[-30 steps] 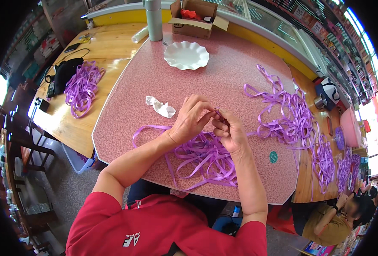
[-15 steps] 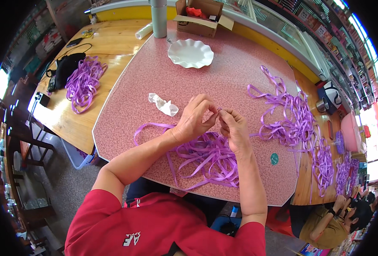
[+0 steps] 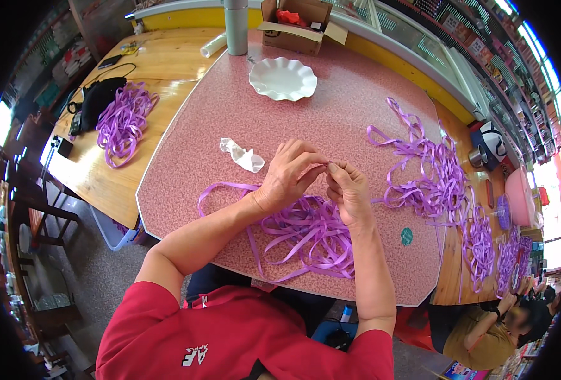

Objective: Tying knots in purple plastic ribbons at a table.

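My left hand (image 3: 291, 174) and my right hand (image 3: 347, 190) meet over the middle of the pink speckled table (image 3: 204, 126), fingertips pinched together. What they pinch is too small and covered to make out; in the earlier frame a bit of purple showed there. Under my hands and forearms lies a loose heap of purple ribbon (image 3: 309, 237), with one loop spreading out to the left beneath my left wrist. Beyond my left forearm rests a crumpled white tissue or wrapper (image 3: 242, 155).
A white scalloped plate (image 3: 283, 79) and an open cardboard box (image 3: 293, 28) stand at the far side. More purple ribbon (image 3: 426, 164) is heaped on the right, and another pile (image 3: 125, 123) lies on the left wooden table. A person (image 3: 483, 332) sits at lower right.
My left fingers have closed in, narrowing the gap between thumb and forefinger, and the fingertips of both hands press closer together. The ribbon heaps stay put.
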The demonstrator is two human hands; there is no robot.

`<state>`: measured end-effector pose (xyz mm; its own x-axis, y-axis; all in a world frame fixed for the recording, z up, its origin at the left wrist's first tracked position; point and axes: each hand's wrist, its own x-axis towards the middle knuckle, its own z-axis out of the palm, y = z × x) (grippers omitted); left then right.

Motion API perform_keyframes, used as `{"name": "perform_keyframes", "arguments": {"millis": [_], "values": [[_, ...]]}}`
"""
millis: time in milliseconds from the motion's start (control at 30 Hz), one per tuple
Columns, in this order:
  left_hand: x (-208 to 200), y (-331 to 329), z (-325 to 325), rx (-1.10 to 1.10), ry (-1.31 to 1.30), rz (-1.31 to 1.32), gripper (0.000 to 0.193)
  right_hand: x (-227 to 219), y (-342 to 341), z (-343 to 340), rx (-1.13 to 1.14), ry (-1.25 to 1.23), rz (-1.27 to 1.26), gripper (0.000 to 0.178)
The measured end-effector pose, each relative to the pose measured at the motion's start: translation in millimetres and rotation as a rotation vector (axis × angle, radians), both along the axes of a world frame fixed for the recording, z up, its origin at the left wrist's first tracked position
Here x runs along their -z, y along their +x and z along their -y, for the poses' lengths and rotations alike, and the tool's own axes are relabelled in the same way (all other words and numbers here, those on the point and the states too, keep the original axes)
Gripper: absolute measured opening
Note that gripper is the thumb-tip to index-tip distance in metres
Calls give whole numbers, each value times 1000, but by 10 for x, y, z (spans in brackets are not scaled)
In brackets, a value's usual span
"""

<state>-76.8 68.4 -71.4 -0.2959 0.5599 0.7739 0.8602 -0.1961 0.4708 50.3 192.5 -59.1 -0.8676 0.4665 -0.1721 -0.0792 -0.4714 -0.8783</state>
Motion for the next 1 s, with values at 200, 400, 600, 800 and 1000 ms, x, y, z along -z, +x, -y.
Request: {"name": "perform_keyframes", "arguments": {"millis": [200, 400, 600, 800, 1000], "values": [[7, -24, 26, -7, 6, 41, 26, -23, -18, 28, 2, -17, -5, 10], [-28, -25, 6, 55, -57, 128, 21, -26, 11, -21, 32, 173, 38, 10], [6, -48, 11, 61, -66, 219, 16, -47, 19, -17, 49, 567, 74, 13], [43, -36, -2, 104, -44, 242, 15, -89, 26, 30, 153, 935, 136, 12], [28, -16, 13, 105, -73, 279, 14, -163, 53, 60, 167, 899, 212, 13]]}}
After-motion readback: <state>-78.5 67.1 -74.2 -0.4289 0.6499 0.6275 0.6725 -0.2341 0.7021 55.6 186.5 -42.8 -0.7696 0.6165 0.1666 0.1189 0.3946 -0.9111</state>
